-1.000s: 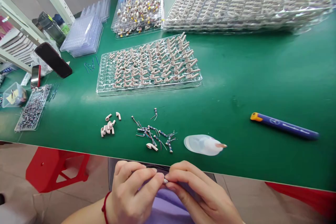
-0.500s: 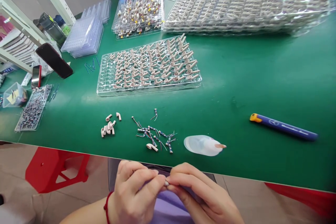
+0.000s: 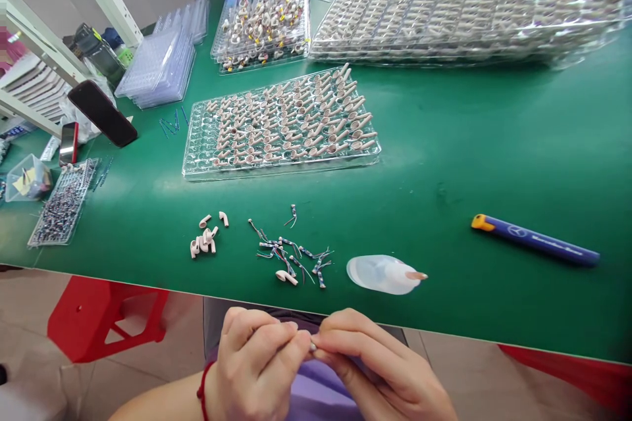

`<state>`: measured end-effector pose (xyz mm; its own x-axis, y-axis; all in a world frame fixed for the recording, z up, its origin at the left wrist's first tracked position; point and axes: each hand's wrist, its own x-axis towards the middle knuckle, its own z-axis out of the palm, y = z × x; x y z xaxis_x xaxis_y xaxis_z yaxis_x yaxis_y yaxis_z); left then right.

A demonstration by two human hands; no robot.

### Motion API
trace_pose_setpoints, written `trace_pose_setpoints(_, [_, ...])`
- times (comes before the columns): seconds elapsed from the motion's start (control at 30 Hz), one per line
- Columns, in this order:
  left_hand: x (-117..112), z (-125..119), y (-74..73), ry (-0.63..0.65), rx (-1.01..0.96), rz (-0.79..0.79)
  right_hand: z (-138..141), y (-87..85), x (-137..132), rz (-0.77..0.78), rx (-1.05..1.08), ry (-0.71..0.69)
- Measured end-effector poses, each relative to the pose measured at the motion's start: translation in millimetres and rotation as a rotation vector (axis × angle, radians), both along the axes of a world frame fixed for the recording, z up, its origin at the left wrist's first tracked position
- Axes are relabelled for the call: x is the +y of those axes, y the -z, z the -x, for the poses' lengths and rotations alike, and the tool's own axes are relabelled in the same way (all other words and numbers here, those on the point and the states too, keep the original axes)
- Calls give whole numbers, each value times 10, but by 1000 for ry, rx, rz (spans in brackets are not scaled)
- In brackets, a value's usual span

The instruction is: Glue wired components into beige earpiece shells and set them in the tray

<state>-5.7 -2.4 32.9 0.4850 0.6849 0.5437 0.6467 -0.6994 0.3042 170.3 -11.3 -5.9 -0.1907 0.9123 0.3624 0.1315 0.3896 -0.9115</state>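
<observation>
My left hand (image 3: 259, 362) and my right hand (image 3: 372, 358) meet just off the table's front edge, above my lap. The fingertips of both are closed in a pinch on a small whitish piece (image 3: 313, 346), mostly hidden by the fingers, so I cannot tell its kind. Beyond them on the table lie one pale pink earbud shell (image 3: 286, 277) and a loose group of small circuit boards with thin wires (image 3: 276, 247). Farther left is a little heap of earbud shells (image 3: 205, 239). A translucent squeeze bottle (image 3: 378, 273) with a brownish tip lies on its side near my right hand.
A clear tray (image 3: 197, 168) of earbud shells sits mid-table. Behind it are another filled tray (image 3: 217, 59) and wide stacked trays (image 3: 444, 56). A blue utility knife (image 3: 543, 240) lies right. Phones (image 3: 101, 112) and a tray of small parts (image 3: 62, 204) are left. A person sits opposite.
My hands stay together in the same pinch, with only a slight shift of the fingers. Across the table, the other person's hand has mostly gone out of view.
</observation>
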Motion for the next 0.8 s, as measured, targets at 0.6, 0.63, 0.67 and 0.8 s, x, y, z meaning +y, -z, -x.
trace_pose_setpoints(0.6, [-6, -67, 18, -51, -72, 82, 4, 41, 19, 119, 137, 50])
trace_pose_setpoints(0.63, [-6, -67, 16, -51, -75, 88, 2, 41, 19, 116, 138, 50])
trace_pose_setpoints(0.67, [-5, -67, 14, -49, -80, 92, -1, 44, 18, 113, 138, 50])
trace_pose_setpoints(0.8, [3, -58, 20, -45, -145, 156, -3, 77, -7, 93, 132, 49])
